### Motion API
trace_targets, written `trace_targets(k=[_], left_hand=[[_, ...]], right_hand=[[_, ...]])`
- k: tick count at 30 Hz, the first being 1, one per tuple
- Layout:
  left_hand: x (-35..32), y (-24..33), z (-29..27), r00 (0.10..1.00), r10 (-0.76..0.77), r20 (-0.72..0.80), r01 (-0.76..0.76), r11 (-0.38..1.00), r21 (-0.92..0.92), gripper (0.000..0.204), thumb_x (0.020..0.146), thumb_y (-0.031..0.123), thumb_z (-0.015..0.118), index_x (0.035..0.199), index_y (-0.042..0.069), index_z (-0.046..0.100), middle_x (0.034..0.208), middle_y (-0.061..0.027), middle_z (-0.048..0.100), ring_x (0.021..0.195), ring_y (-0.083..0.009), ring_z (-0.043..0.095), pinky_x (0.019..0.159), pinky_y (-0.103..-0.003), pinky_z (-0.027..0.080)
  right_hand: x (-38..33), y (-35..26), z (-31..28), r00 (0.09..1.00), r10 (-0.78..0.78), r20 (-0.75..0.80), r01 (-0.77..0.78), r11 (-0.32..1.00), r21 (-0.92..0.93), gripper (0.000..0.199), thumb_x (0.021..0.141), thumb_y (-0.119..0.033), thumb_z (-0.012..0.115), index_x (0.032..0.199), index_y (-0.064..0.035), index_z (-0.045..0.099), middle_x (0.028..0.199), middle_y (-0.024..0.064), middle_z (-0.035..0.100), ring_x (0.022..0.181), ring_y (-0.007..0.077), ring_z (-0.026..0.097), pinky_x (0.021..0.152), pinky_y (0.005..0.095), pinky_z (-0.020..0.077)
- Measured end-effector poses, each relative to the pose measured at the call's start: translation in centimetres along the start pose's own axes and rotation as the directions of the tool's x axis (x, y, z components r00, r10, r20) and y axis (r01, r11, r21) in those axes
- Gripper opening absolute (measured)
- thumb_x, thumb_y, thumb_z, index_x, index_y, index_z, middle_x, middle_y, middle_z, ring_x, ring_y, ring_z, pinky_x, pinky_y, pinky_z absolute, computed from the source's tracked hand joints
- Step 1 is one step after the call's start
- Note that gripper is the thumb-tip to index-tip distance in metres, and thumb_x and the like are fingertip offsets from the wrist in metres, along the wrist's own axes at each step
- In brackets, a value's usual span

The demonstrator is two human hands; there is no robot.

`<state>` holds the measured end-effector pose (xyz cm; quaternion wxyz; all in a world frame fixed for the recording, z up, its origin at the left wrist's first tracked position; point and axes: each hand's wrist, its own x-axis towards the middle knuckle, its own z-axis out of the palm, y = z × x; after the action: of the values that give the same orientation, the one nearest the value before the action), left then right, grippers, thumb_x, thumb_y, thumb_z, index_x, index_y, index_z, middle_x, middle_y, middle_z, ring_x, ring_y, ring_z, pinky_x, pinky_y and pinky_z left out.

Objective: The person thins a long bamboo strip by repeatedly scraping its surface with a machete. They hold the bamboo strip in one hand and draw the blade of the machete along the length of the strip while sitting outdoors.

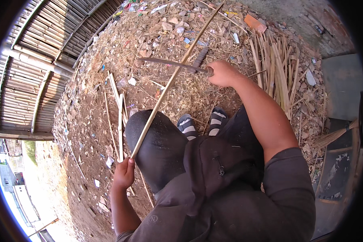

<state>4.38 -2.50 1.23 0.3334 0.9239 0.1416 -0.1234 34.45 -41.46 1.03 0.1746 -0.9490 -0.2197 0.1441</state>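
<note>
My left hand (124, 173) grips the near end of a long thin bamboo strip (173, 78), which lies across my left knee and runs up and to the right over the ground. My right hand (222, 72) holds the handle of a long knife (169, 63). Its dark blade points left and crosses the strip about midway along it.
A pile of split bamboo strips (276, 70) lies on the ground to my right. A few loose strips (119, 115) lie left of my knee. A bamboo slat wall (32, 68) stands at the left. Shavings and scraps (165, 28) cover the dirt. My striped sandals (201, 123) are below.
</note>
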Motion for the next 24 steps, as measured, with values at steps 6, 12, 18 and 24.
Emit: trace_targets(k=[6, 12, 18, 24], left_hand=[[0.3, -0.5, -0.3, 0.999, -0.034, 0.011, 0.034, 0.999, -0.010, 0.049, 0.107, 0.038, 0.044, 0.082, -0.002, 0.057, 0.062, -0.0160, 0.055, 0.058, -0.0270, 0.053, 0.059, -0.043, 0.043], [-0.5, -0.8, -0.2, 0.998, 0.053, -0.031, -0.050, 0.995, 0.091, 0.049, 0.106, 0.038, 0.045, 0.080, -0.002, 0.056, 0.060, -0.0200, 0.054, 0.055, -0.0339, 0.053, 0.057, -0.045, 0.042], [0.0, -1.0, -1.0, 1.000, 0.017, -0.001, -0.017, 0.999, 0.046, 0.048, 0.106, 0.038, 0.046, 0.081, -0.001, 0.056, 0.060, -0.0168, 0.053, 0.056, -0.0293, 0.052, 0.057, -0.042, 0.042], [-0.2, -2.2, -0.6, 0.990, -0.102, 0.093, 0.110, 0.990, -0.092, 0.051, 0.107, 0.042, 0.044, 0.081, -0.001, 0.055, 0.062, -0.0052, 0.051, 0.061, -0.0160, 0.048, 0.060, -0.036, 0.042]], right_hand=[[-0.3, -1.4, 0.6, 0.994, 0.009, -0.110, -0.003, 0.998, 0.056, 0.031, 0.076, -0.019, 0.066, 0.105, -0.0101, 0.069, 0.090, 0.0187, 0.070, 0.092, 0.0387, 0.068, 0.081, 0.0470, 0.0547], [0.5, -0.1, 0.7, 0.991, -0.088, -0.101, 0.084, 0.995, -0.046, 0.026, 0.077, -0.017, 0.067, 0.100, -0.0073, 0.069, 0.086, 0.0174, 0.070, 0.086, 0.0374, 0.069, 0.077, 0.0461, 0.0549], [0.7, 3.7, 0.3, 0.952, 0.206, -0.225, -0.149, 0.957, 0.248, 0.028, 0.076, -0.020, 0.069, 0.100, -0.0056, 0.069, 0.089, 0.0183, 0.071, 0.086, 0.0369, 0.069, 0.078, 0.0457, 0.0541], [-2.0, -3.5, -1.0, 0.986, -0.154, 0.057, 0.157, 0.986, -0.064, 0.033, 0.074, -0.021, 0.070, 0.103, -0.0058, 0.069, 0.093, 0.0195, 0.070, 0.093, 0.0386, 0.068, 0.082, 0.0466, 0.0543]])
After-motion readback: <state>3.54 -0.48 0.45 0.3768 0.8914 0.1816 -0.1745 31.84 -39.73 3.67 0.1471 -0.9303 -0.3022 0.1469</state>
